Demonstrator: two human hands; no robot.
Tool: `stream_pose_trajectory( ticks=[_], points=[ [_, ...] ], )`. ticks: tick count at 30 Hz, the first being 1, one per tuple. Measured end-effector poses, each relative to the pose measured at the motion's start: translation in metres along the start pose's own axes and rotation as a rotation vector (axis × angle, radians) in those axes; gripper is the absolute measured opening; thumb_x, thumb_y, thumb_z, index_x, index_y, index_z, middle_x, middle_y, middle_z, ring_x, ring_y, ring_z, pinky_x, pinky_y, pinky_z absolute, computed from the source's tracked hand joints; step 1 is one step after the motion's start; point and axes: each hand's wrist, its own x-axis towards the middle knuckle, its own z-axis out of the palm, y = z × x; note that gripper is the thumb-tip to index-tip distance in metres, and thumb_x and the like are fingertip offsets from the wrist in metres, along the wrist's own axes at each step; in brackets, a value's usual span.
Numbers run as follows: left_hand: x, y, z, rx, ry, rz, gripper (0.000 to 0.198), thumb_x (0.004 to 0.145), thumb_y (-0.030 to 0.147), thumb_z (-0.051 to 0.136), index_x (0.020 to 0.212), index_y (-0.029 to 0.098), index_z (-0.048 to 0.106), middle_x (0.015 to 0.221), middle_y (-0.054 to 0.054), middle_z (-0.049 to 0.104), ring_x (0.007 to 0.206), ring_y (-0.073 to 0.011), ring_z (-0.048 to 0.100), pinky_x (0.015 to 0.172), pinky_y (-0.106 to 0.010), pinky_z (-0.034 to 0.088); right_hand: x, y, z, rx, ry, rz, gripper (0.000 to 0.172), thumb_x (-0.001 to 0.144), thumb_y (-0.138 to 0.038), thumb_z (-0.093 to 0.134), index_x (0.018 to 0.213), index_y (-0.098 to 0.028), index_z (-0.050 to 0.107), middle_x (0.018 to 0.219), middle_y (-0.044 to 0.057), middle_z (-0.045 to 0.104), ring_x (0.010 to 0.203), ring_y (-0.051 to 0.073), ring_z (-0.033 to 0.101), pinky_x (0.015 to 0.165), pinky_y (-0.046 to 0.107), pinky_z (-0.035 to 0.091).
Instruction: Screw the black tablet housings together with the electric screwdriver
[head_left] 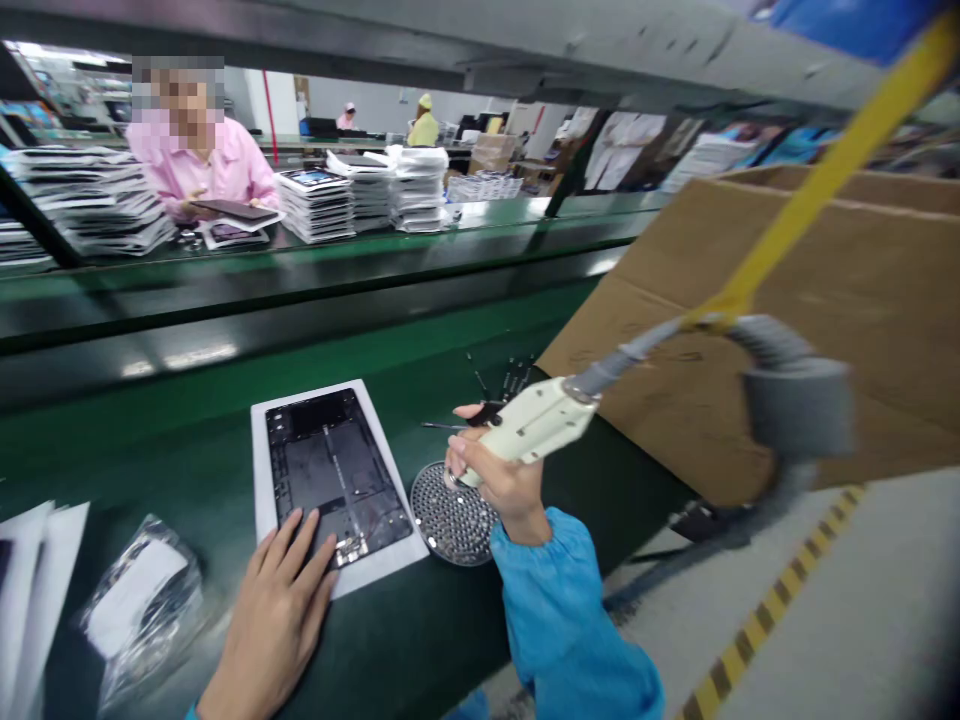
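Observation:
My left hand point(281, 605) lies with fingers stretched over the lower edge of a dark tablet housing point(330, 470). Under that housing is a white sheet point(262, 490) on the green bench. My right hand point(499, 475) is wrapped round a cream-coloured electric screwdriver point(544, 420) with a grey cable at its back end. The driver's tip is hidden by my fingers, above a round screw tray point(454, 515) full of small holes. Behind the hand, several thin dark bits point(510, 378) and a slim rod point(442, 426) rest on the bench.
A clear plastic bag point(142, 600) and white sheets point(45, 600) lie at left. A big cardboard box point(675, 330) stands at right, with a yellow strap point(825, 180) holding the cable. Across the bench, a person in pink point(240, 160) handles a flat panel among stacks point(315, 205).

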Motion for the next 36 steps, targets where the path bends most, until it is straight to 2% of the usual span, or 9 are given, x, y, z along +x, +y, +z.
stream_pose_trajectory(
  ticks=[3, 6, 10, 16, 23, 29, 33, 36],
  points=[
    [-0.001, 0.003, -0.001, -0.006, -0.030, -0.043, 0.034, 0.094, 0.032, 0.046, 0.121, 0.021, 0.063, 0.141, -0.007, 0.047, 0.132, -0.0279, 0.042, 0.098, -0.045, 0.049, -0.015, -0.007, 0.032, 0.094, -0.174, 0.071, 0.030, 0.079, -0.026, 0.063, 0.103, -0.015, 0.049, 0.052, -0.004, 0.054, 0.045, 0.013, 0.054, 0.044, 0.026, 0.048],
    [-0.003, 0.004, -0.001, -0.026, -0.041, -0.062, 0.033, 0.094, 0.034, 0.048, 0.120, 0.022, 0.063, 0.142, -0.007, 0.046, 0.133, -0.0282, 0.041, 0.098, -0.047, 0.049, -0.026, -0.008, 0.068, 0.080, -0.347, 0.170, 0.029, 0.078, -0.025, 0.061, 0.103, -0.013, 0.051, 0.053, -0.003, 0.055, 0.045, 0.012, 0.054, 0.048, 0.024, 0.048],
    [-0.003, 0.006, -0.002, -0.045, -0.044, -0.067, 0.032, 0.093, 0.035, 0.049, 0.118, 0.021, 0.065, 0.139, -0.007, 0.049, 0.133, -0.0284, 0.041, 0.098, -0.048, 0.050, -0.032, 0.003, 0.094, 0.041, -0.412, 0.180, 0.028, 0.075, -0.023, 0.059, 0.100, -0.011, 0.054, 0.053, -0.003, 0.053, 0.045, 0.011, 0.052, 0.049, 0.024, 0.045],
    [0.000, 0.010, -0.001, -0.047, -0.059, -0.092, 0.032, 0.094, 0.034, 0.048, 0.117, 0.021, 0.065, 0.137, -0.007, 0.052, 0.132, -0.0285, 0.042, 0.100, -0.048, 0.049, -0.034, 0.017, 0.094, -0.002, -0.418, 0.167, 0.027, 0.074, -0.025, 0.059, 0.097, -0.011, 0.055, 0.053, -0.003, 0.053, 0.045, 0.012, 0.051, 0.048, 0.026, 0.046],
    [-0.001, 0.011, -0.004, -0.061, -0.057, -0.104, 0.032, 0.094, 0.034, 0.046, 0.116, 0.021, 0.066, 0.137, -0.007, 0.052, 0.130, -0.0283, 0.045, 0.100, -0.047, 0.049, -0.037, 0.011, 0.096, -0.041, -0.457, 0.165, 0.023, 0.075, -0.026, 0.057, 0.094, -0.014, 0.053, 0.052, -0.003, 0.052, 0.046, 0.011, 0.051, 0.052, 0.025, 0.046],
    [-0.002, 0.011, -0.005, -0.106, -0.092, -0.116, 0.033, 0.094, 0.034, 0.048, 0.121, 0.022, 0.063, 0.141, -0.006, 0.048, 0.135, -0.0288, 0.039, 0.102, -0.048, 0.047, -0.040, 0.007, 0.096, -0.089, -0.523, 0.164, 0.024, 0.074, -0.030, 0.056, 0.092, -0.015, 0.056, 0.056, -0.001, 0.052, 0.051, 0.013, 0.053, 0.052, 0.026, 0.047],
    [-0.013, 0.007, -0.030, -0.181, 0.070, -0.160, 0.021, 0.091, 0.021, 0.053, 0.109, 0.020, 0.063, 0.134, -0.006, 0.053, 0.133, -0.0268, 0.041, 0.099, -0.044, 0.049, -0.041, 0.010, 0.097, -0.045, -0.522, 0.216, 0.025, 0.074, -0.029, 0.057, 0.094, -0.014, 0.057, 0.054, -0.003, 0.049, 0.047, 0.011, 0.050, 0.049, 0.024, 0.045],
    [-0.030, -0.002, -0.062, -0.139, 0.227, -0.320, 0.019, 0.088, 0.012, 0.056, 0.105, 0.020, 0.061, 0.119, -0.007, 0.059, 0.121, -0.0228, 0.051, 0.097, -0.042, 0.047, -0.042, 0.012, 0.097, -0.033, -0.520, 0.201, 0.026, 0.075, -0.027, 0.057, 0.097, -0.012, 0.059, 0.054, -0.002, 0.049, 0.047, 0.011, 0.051, 0.047, 0.023, 0.044]
  ],
)
